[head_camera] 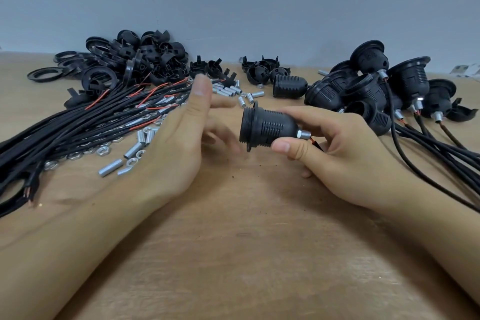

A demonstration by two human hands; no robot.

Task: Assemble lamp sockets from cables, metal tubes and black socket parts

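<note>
Holding a black lamp socket (268, 128) sideways above the worktop (246, 254), the right hand (345, 153) curls thumb and fingers round its narrow end, where a metal tube (304, 134) and red wire show; its cable is mostly hidden behind the palm. The left hand (181, 138) hovers just beside the socket's mouth, fingers loose and blurred, holding nothing. Black cables (78, 125) run off the left edge among scattered tubes and nuts. Loose socket parts (135, 60) pile behind; finished sockets (384, 86) crowd the right
</note>
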